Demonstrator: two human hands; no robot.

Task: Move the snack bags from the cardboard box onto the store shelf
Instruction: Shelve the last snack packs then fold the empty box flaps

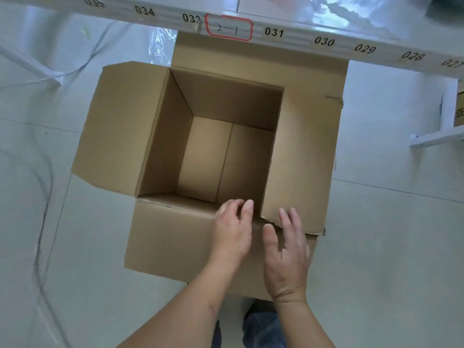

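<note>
Now cardboard box (160, 136) on floor under store shelf (301, 31), inside bare, no snack bags visible. Left hand (232, 232) loosely curled, holding nothing; right hand (288, 249) spread over near flap. Risk: reaching in finds nothing; torn flap corner could rip further.

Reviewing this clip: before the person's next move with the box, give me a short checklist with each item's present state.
1. Brown cardboard box emptied of snack bags: ok, only its bare bottom shows.
2. All four flaps folded outward: ok.
3. Left hand free: ok, fingers loosely curled over the near flap, holding nothing.
4. Right hand free: ok, fingers straight, over the torn corner of the right flap.
5. Snack bags placed on the white numbered store shelf: cannot tell, only its front edge and some clear plastic show.
6. Right flap intact: not ok, its near corner is torn.
</note>
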